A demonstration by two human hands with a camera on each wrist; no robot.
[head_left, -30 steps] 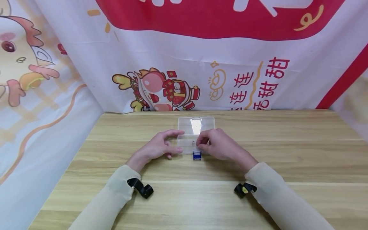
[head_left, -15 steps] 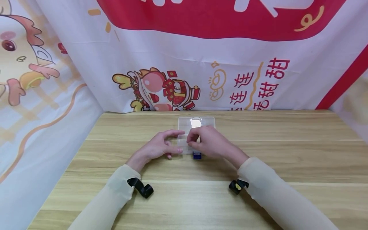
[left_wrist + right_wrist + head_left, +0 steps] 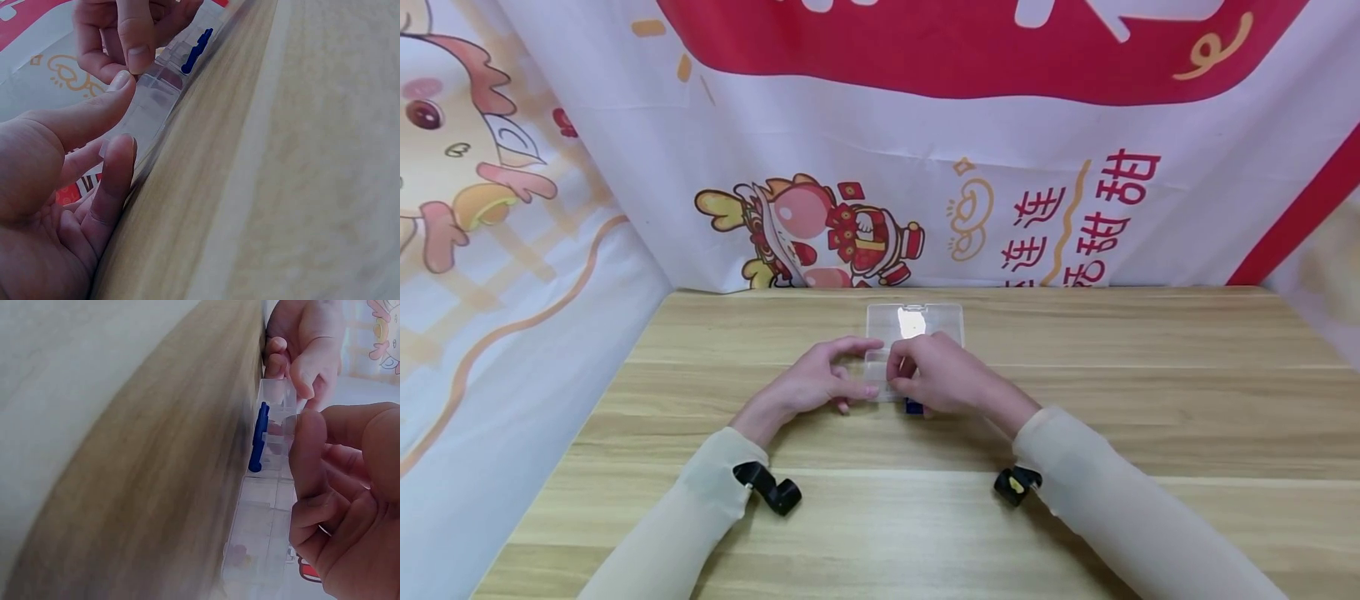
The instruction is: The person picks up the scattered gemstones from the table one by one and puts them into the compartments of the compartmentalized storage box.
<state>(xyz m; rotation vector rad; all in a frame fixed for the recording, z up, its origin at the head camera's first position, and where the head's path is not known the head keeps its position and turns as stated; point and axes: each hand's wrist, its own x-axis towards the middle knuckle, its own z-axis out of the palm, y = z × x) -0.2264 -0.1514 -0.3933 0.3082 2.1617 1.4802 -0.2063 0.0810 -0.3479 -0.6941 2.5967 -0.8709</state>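
A clear plastic compartment box [image 3: 877,364] lies on the table with its lid [image 3: 951,321] raised toward the back. On its front side is a blue latch [image 3: 259,439]. My left hand [image 3: 812,379] holds the box's left end between thumb and fingers, as the left wrist view [image 3: 62,181] also shows. Over the middle of the box, my right hand [image 3: 943,372] has thumb and index finger together, pinching a small clear plastic piece [image 3: 289,424] that looks like a divider. The right hand hides much of the box in the head view.
The wood-grain table [image 3: 880,533] runs out to both sides and toward me. Right behind the box hangs a printed white and red cloth [image 3: 850,125]. Black wrist cameras [image 3: 771,490] sit on both sleeves.
My right hand has moved left along the box, from its right part to the middle, and dipped slightly in the last half second. The left hand has kept its place.
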